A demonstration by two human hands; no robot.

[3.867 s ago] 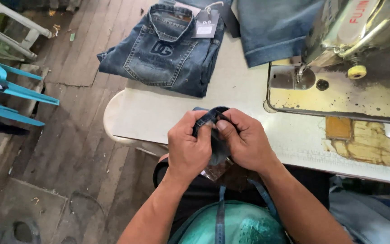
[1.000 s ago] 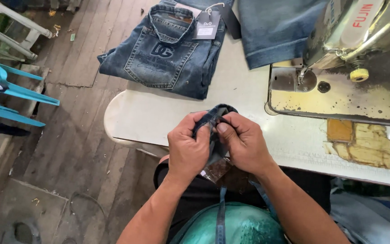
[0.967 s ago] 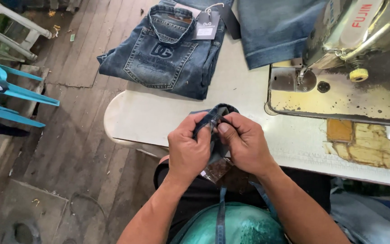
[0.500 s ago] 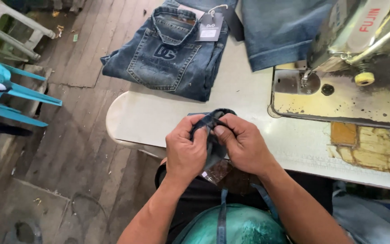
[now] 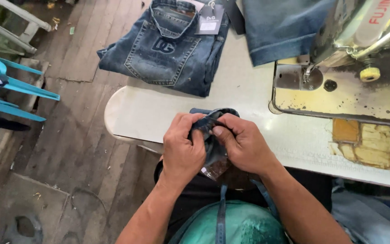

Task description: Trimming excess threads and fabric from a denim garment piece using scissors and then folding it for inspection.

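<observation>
At frame centre, left hand (image 5: 183, 147) and right hand (image 5: 244, 144) both pinch a small dark denim piece (image 5: 213, 124) over the bench (image 5: 249, 97) edge, half folded, not yet at the sewing machine (image 5: 339, 45) upper right.

Pale cream desk (image 5: 240, 97) with a rounded corner over a plank floor (image 5: 73, 135), folded blue jeans (image 5: 168, 49) lying at its far edge with a hang tag, more denim (image 5: 280, 27) beside them, sewing machine (image 5: 357, 36) on its worn yellowed bed at right, chipped patch (image 5: 366, 144) in the top
</observation>
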